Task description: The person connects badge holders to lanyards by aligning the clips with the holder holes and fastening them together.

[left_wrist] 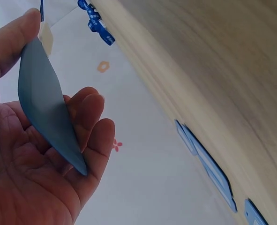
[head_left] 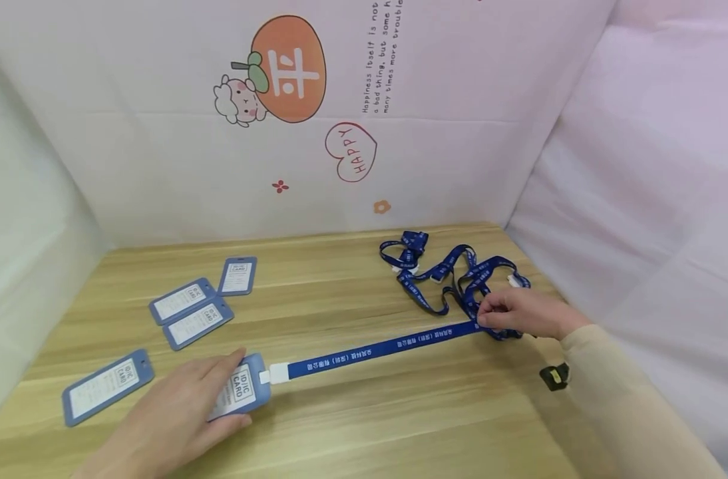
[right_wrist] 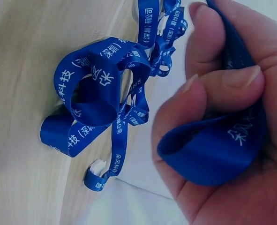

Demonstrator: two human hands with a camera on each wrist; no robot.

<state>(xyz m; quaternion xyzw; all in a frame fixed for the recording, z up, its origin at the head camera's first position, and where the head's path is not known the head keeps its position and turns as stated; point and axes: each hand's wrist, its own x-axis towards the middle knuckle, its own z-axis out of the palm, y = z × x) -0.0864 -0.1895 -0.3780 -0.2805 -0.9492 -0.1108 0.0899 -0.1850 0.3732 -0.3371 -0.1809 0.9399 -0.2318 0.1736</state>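
A blue card holder (head_left: 256,382) with an ID/IC card insert is gripped between the thumb and fingers of my left hand (head_left: 178,406). At its top, a white clip (head_left: 278,372) joins it to a blue lanyard (head_left: 388,347) with white lettering. My right hand (head_left: 522,313) pinches the lanyard's far end, and the strap runs stretched between both hands. In the right wrist view a loop of the lanyard (right_wrist: 213,150) curls within the right hand's bent fingers. The left wrist view shows the holder (left_wrist: 47,103) edge-on, lying across the palm side of the fingers.
More tangled blue lanyards (head_left: 460,273) lie at the back right, beside the right hand. Several other card holders (head_left: 109,386) are spread over the left side of the wooden table (head_left: 316,286). A small dark object (head_left: 554,377) lies near the right sleeve. White fabric walls surround the table.
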